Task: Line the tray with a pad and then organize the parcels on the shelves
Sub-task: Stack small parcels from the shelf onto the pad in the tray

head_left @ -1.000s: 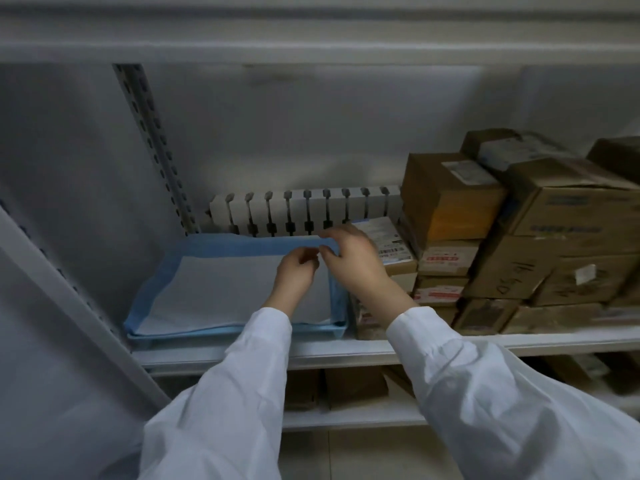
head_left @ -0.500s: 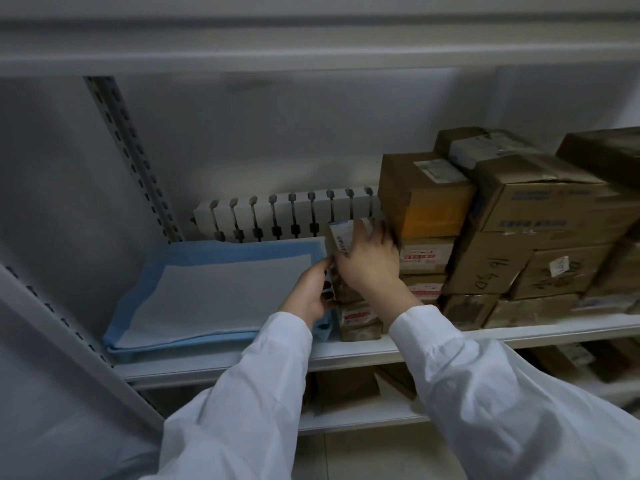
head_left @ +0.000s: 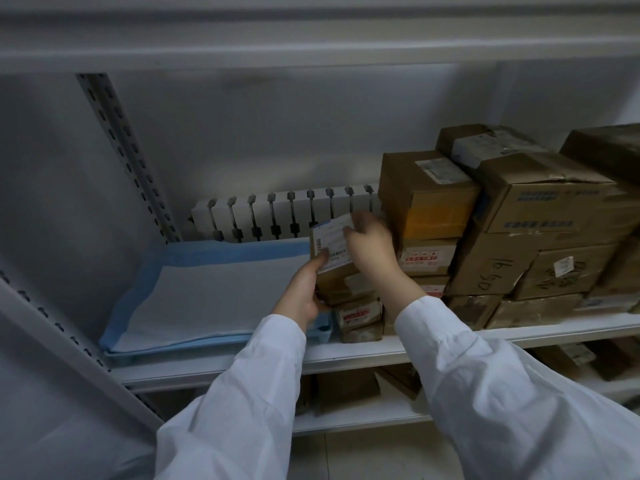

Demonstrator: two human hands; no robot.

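Both hands clamp one small parcel (head_left: 334,261) just right of the padded tray (head_left: 323,336): my left hand (head_left: 304,292) under its near-left corner, my right hand (head_left: 372,245) over the top. It seems light and stiff, with slick tape, so I grip the edges.

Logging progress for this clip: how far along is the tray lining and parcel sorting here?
Done: the blue-bordered white pad lies flat in the blue tray on the white metal shelf. In hand: the left hand and right hand grip a small brown cardboard parcel with a white label, tilted beside the tray. Left: the stacked brown cardboard boxes on the right look unsorted.
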